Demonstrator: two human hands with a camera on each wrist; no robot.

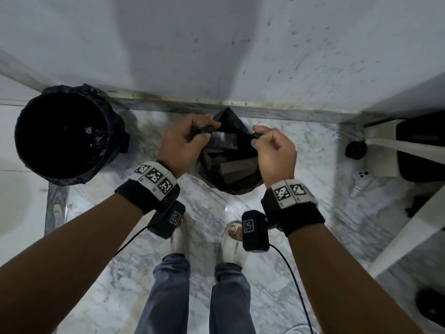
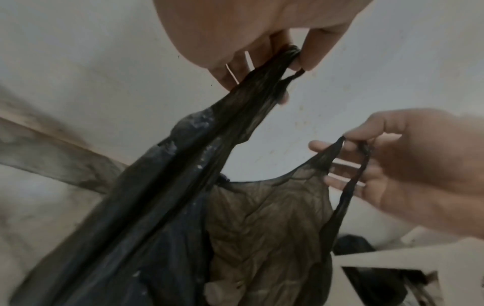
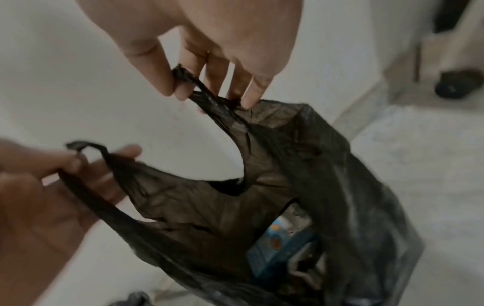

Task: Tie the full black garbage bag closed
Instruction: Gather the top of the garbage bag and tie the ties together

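Observation:
A black garbage bag point(image 1: 231, 172) hangs just above the marble floor against the wall, its mouth open with cartons point(image 3: 277, 238) showing inside. My left hand point(image 1: 207, 128) pinches the bag's left handle, bunched between thumb and fingers point(image 2: 290, 60). My right hand point(image 1: 257, 136) pinches the right handle point(image 3: 193, 93) between thumb and fingertips. The two handles are held apart, a hand's width between them, and are not crossed or knotted. In the left wrist view the bag point(image 2: 261, 217) hangs stretched below both hands.
A round bin point(image 1: 67, 136) lined with a fresh black bag stands on the left by the wall point(image 1: 216, 44). White furniture with a black wheel point(image 1: 356, 149) is at the right, a small white device point(image 1: 361, 180) beside it. My feet in white slippers point(image 1: 233, 242) stand below.

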